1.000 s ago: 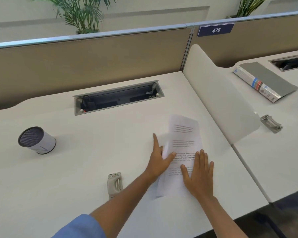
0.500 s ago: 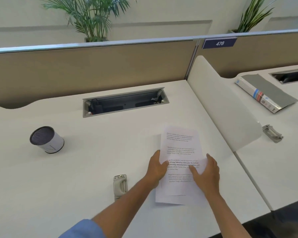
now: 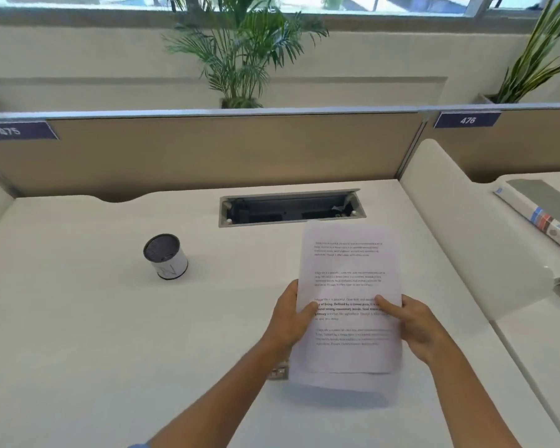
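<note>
Holding a stack of white printed paper sheets [image 3: 349, 279] lifted off the white desktop [image 3: 78, 318], with its shadow under the lower edge. Left hand [image 3: 288, 321] grips the left edge, thumb on top. Right hand [image 3: 414, 328] pinches the right edge, thumb on the text. The stack sits at 6 o'clock of the grey cable recess [image 3: 291, 208]. White cylindrical cup with dark mesh [image 3: 165, 256] is at 9 o'clock of the sheets, well apart.

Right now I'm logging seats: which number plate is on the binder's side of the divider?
The 476 plate, on the right panel past the white divider, behind the binder; the 475 plate hangs far left.
</note>
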A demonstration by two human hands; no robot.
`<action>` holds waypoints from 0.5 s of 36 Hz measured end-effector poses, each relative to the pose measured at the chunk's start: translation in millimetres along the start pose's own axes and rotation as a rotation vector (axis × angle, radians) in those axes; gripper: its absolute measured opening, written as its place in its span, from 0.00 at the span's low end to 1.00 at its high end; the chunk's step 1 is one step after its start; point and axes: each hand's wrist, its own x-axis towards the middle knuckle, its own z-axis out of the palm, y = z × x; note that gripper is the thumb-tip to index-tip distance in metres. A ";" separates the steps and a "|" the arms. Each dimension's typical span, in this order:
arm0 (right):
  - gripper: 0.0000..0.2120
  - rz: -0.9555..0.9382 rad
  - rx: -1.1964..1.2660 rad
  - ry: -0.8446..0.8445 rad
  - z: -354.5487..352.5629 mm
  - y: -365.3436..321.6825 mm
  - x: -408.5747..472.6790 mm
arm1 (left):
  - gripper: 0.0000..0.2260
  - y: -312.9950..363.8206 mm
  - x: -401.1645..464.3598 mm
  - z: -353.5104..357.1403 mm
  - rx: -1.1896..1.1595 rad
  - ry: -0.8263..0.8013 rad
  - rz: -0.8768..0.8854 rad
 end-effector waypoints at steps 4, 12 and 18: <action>0.23 -0.011 -0.060 -0.070 46.9 -10.6 0.3 | 0.17 0.1 -14.1 -41.4 -0.070 0.085 -0.017; 0.15 0.008 -0.137 -0.150 153.8 -10.9 1.1 | 0.16 -3.5 -45.1 -116.6 -0.147 0.247 -0.016; 0.07 -0.095 -0.242 -0.088 223.0 -5.0 -3.8 | 0.17 -4.0 -68.1 -169.5 -0.096 0.335 0.009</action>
